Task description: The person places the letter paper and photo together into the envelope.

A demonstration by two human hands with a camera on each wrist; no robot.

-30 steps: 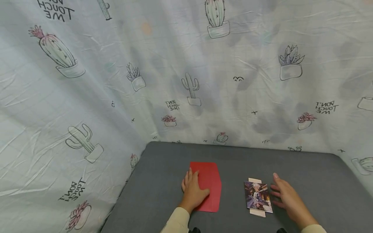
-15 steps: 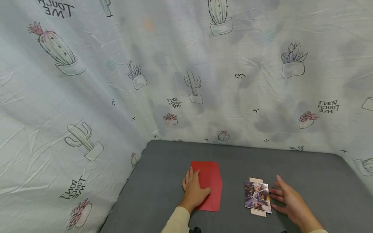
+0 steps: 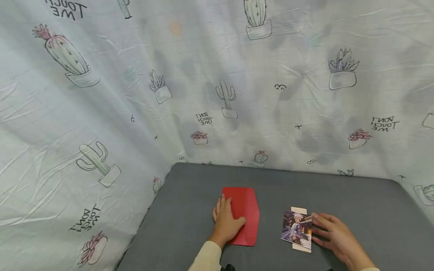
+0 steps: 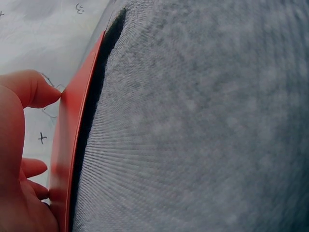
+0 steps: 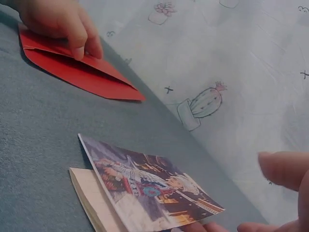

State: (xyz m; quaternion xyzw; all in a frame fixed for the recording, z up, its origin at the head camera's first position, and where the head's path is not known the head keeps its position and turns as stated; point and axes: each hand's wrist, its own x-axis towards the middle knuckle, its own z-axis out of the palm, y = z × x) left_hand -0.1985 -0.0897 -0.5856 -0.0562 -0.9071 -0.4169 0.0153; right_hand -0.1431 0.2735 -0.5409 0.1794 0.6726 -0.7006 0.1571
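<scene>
A red envelope (image 3: 250, 218) lies on the table with its flap side to the right. My left hand (image 3: 226, 223) rests on the envelope, its thumb and fingertips touching the surface. In the right wrist view the envelope's mouth gapes a little. To the right, an illustrated card (image 3: 296, 227) with a figure in a white hat lies on a cream paper stack (image 3: 299, 210), whose ends stick out beyond it. The card sits slightly tilted and off-centre to the left. At its right edge my right hand (image 3: 339, 237) touches with extended fingertips, the thumb (image 5: 282, 169) held apart from the card.
The grey table (image 3: 203, 177) has rounded far corners. A pale curtain (image 3: 190, 75) printed with cacti and lettering hangs behind it and along the left side.
My right hand's fingers have come to the card's right edge, and the card has slid left and turned a little over the cream stack. My left hand stays on the envelope.
</scene>
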